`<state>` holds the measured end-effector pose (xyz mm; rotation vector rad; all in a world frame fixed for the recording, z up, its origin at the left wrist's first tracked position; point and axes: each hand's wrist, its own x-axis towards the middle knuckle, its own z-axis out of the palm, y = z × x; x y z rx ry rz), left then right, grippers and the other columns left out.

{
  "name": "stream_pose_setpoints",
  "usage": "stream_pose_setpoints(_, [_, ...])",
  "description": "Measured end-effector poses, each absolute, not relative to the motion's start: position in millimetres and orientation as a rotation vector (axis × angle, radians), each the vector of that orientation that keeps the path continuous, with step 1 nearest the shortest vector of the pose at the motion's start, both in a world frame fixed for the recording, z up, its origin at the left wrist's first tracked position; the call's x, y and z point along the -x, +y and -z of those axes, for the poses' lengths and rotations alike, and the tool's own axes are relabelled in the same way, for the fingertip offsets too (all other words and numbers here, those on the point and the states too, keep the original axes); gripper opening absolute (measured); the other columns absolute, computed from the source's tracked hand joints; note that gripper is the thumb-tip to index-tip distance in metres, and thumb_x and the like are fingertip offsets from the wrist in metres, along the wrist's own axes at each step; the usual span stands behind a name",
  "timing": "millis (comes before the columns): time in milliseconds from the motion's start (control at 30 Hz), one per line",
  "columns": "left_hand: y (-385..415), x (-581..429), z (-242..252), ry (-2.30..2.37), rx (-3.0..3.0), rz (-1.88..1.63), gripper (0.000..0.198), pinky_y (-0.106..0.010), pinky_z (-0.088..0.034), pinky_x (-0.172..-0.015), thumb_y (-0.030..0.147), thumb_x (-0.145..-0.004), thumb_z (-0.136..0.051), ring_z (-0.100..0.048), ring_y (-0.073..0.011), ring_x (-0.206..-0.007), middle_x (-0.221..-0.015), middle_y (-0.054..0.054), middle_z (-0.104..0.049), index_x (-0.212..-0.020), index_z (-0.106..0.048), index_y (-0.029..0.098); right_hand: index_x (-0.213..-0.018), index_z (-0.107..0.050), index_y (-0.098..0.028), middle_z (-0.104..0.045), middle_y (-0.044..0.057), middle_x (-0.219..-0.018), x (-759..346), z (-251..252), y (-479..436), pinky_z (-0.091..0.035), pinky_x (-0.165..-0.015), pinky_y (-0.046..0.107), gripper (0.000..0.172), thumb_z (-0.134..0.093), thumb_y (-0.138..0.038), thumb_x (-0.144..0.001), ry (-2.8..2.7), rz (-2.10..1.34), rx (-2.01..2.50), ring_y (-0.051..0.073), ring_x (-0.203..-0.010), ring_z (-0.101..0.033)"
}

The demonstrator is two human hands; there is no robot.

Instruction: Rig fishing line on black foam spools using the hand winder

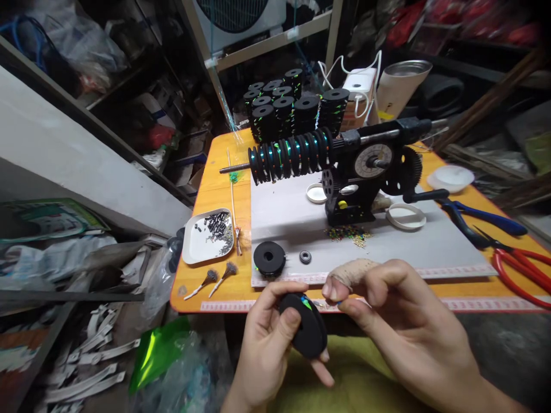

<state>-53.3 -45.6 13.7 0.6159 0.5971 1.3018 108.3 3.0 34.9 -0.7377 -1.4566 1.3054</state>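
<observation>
My left hand (271, 338) grips a black foam line spool (307, 327) between thumb and fingers, tilted on edge above my lap. Green and blue line shows at the spool's upper rim. My right hand (400, 321) is closed in a pinch just right of the spool. A tiny blue bit shows at its fingertips, too small to name. Beige tape wraps its index finger. Beyond my hands, another black foam spool (269, 258) lies flat at the board's front edge, beside a small round metal bearing (305, 257).
A hand-cranked winding machine (357, 166) carries a row of wound spools (293, 154). Stacked spools (284, 106) stand behind. A white tray (193, 244) holds small black parts. Loose beads (348, 235) lie on the grey board (284, 212). Blue-handled pliers (491, 218) and red-handled scissors (516, 264) lie right.
</observation>
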Motion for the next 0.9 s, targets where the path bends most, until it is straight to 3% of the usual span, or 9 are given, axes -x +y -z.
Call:
stream_pose_setpoints(367, [-47.6,52.1,-14.9,0.585,-0.589,-1.283,0.022,-0.021,-0.059,-0.05,0.022,-0.096,-0.051,-0.07,-0.0114,-0.063,-0.074,-0.002,-0.071,-0.116,-0.06,0.022,-0.083,-0.039,-0.024,-0.061,-0.005,-0.089,-107.7,-40.6,8.1,-0.053,-0.072,0.015,0.02,-0.054,-0.019,-0.095,-1.279,-1.676,0.729,0.007,-0.083,-0.06])
stream_pose_setpoints(633, [-46.9,51.9,-13.3,0.592,-0.586,-1.276,0.022,-0.022,-0.06,-0.05,0.022,-0.096,-0.051,-0.07,-0.0116,-0.063,-0.075,-0.003,-0.071,-0.116,-0.061,0.023,-0.082,-0.039,-0.024,-0.06,-0.005,-0.089,-107.4,-41.9,8.7,-0.051,-0.072,0.015,0.02,-0.054,-0.02,-0.095,-1.249,-1.732,0.719,0.007,-0.082,-0.058])
stream_pose_setpoints(900, [-46.8,49.8,-13.5,0.56,-0.53,-1.262,0.024,-0.022,-0.06,-0.05,0.022,-0.097,-0.047,-0.069,-0.0105,-0.062,-0.084,-0.003,-0.069,-0.12,-0.055,0.022,-0.082,-0.038,-0.024,-0.053,-0.004,-0.088,-110.5,-43.1,9.3,-0.049,-0.071,0.017,0.02,-0.052,-0.024,-0.096,-1.262,-1.899,0.715,0.008,-0.079,-0.052])
